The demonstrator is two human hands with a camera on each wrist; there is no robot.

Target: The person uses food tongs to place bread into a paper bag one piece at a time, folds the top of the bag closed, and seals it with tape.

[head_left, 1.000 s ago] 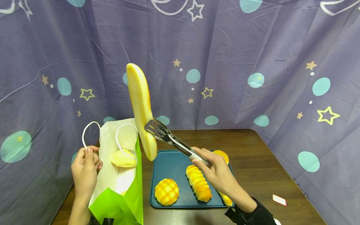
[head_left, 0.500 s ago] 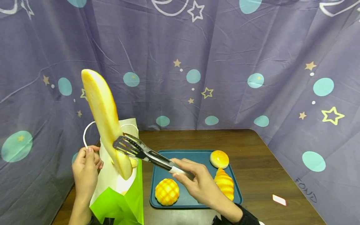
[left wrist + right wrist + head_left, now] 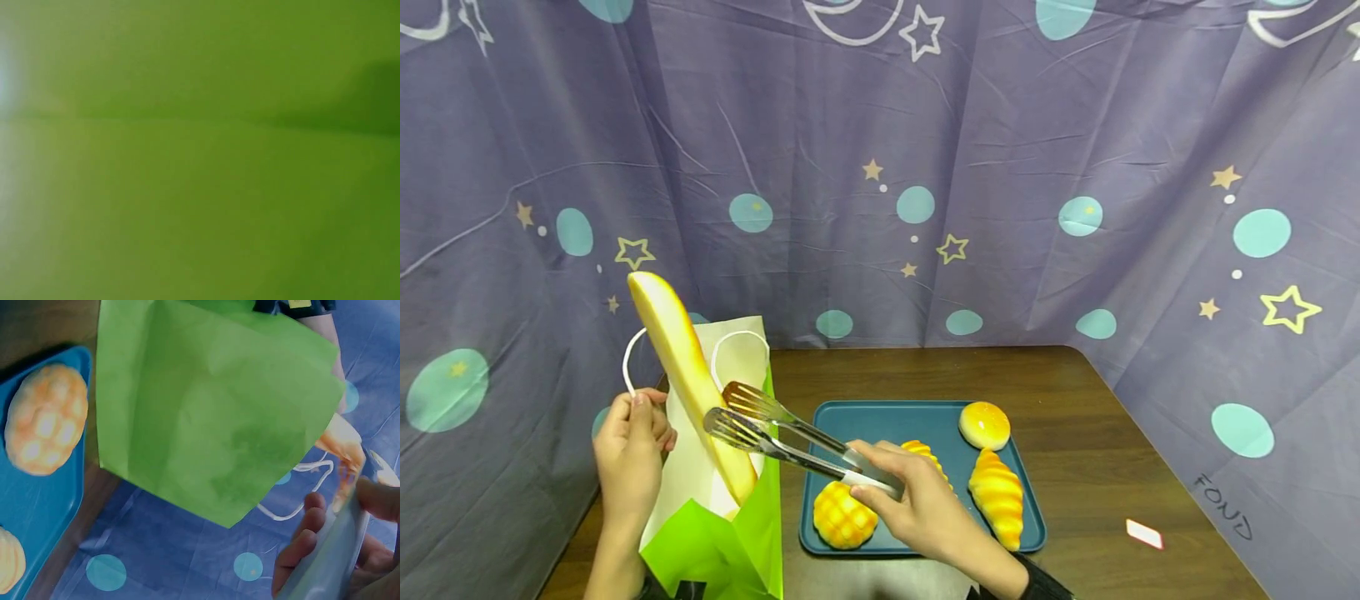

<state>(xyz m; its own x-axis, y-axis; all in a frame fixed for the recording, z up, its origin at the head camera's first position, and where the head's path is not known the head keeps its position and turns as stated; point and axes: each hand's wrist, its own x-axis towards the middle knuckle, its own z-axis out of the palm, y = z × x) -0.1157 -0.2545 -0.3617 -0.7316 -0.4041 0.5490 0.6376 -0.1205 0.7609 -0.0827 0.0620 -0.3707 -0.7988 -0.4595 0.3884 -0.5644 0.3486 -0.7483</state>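
Presently holding spread tongs [image 3: 811, 463] in right hand [image 3: 917, 500], pinching white handle [image 3: 626, 360] with left hand [image 3: 632, 442]. Note long loaf [image 3: 687, 367], tilted in mouth of green bag [image 3: 711, 550], jutting well out: could topple if nudged by tongs, or snag on other handle [image 3: 740, 332]. Beside bag, see blue tray [image 3: 880, 417] with checked bun [image 3: 845, 515].

Across and down the loaf [image 3: 687, 367] is coming, its lower end now reaching the mouth of the bag [image 3: 752, 546]! The right hand [image 3: 913, 500] is swinging left and lower, the tongs [image 3: 808, 460] are spreading wider, and the croissant [image 3: 997, 498] is emerging into view.
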